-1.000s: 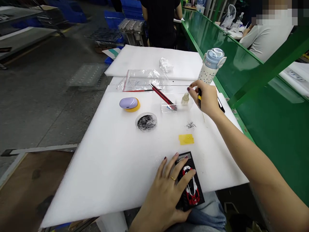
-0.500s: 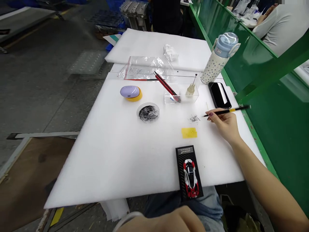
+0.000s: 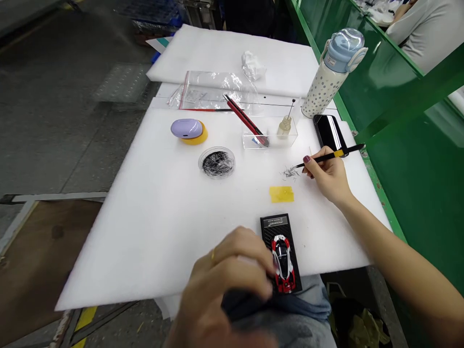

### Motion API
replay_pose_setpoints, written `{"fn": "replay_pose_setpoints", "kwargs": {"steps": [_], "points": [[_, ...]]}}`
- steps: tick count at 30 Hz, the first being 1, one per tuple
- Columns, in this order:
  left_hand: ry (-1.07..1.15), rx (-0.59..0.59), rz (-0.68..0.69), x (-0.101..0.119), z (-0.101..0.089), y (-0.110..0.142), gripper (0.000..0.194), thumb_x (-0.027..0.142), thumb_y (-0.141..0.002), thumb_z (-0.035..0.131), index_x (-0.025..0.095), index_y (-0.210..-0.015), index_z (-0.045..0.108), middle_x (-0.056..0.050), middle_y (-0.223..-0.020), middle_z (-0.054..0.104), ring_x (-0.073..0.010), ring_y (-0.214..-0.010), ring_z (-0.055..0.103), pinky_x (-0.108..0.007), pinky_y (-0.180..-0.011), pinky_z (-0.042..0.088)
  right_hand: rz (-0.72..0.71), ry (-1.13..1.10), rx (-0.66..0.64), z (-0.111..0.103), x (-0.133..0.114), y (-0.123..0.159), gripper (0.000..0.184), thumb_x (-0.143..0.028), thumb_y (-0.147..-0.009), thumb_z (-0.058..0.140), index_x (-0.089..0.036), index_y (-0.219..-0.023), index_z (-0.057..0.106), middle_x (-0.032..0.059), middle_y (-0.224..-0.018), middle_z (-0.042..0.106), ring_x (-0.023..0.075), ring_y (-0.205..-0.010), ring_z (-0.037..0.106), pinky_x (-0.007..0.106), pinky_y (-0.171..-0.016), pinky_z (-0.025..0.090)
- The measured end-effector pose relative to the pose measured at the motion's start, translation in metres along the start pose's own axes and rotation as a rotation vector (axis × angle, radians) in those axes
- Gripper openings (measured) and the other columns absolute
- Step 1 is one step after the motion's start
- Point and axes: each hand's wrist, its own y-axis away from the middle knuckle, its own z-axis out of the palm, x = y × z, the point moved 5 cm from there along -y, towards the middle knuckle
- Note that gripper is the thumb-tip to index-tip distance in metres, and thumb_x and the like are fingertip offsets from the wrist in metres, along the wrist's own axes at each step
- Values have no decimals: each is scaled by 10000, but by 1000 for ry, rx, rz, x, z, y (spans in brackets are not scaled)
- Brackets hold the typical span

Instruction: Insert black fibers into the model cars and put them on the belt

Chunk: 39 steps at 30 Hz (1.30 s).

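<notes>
Right hand (image 3: 328,176): pinching black tweezers (image 3: 322,158), tip at loose black fibres (image 3: 290,172). Left hand (image 3: 228,275): blurred, curled beside model car (image 3: 283,263), near edge; grip cannot be told.

Right hand (image 3: 328,179): bare, dark-polished thumbnail showing, thumb and fingers pinched together, back of hand upward; wrist roughly straight, the bare right forearm (image 3: 402,256) running back from it toward the lower right. Left hand (image 3: 224,280): bare, nearer the body, blurred, fingers curled, thin gold-coloured ring (image 3: 212,255) on one finger; its wrist low, the forearm hardly visible. Hands well apart.
</notes>
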Motion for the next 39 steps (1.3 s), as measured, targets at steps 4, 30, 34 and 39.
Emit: {"fn": "replay_pose_setpoints", "kwargs": {"steps": [4, 30, 34, 39], "points": [[-116, 40, 112, -21, 20, -7, 179, 62, -911, 623, 218, -835, 578, 19, -827, 689, -132, -792, 643, -310, -759, 542, 11, -41, -23, 4, 3, -6, 485, -631, -757, 802, -235, -762, 522, -36, -551, 632, 106, -488, 539, 249, -470, 379], [-141, 45, 65, -36, 21, 4, 206, 81, -913, 613, 200, -771, 522, 22, -817, 677, -117, -812, 627, -287, -768, 526, 108, -116, 54, -2, 0, 5, 541, -637, -649, 876, -227, -694, 525, -31, -524, 654, 83, -441, 510, 230, -440, 363], [-101, 78, 32, -31, 21, -1, 111, 97, -929, 609, 205, -904, 620, 16, -908, 696, -107, -892, 647, -255, -818, 533, 136, -250, 79, -8, -14, 33, 481, -517, -692, 908, -220, -699, 530, -55, -518, 635, 64, -450, 515, 197, -441, 378], [-129, 122, -8, -17, 29, -21, 297, 237, -959, 618, 181, -1250, 612, -39, -1161, 686, -129, -1082, 643, -242, -973, 522, 93, -321, 35, 2, -36, 74, 331, -410, -831, 838, -217, -739, 586, -54, -596, 670, 55, -473, 561, 180, -465, 436]]}}
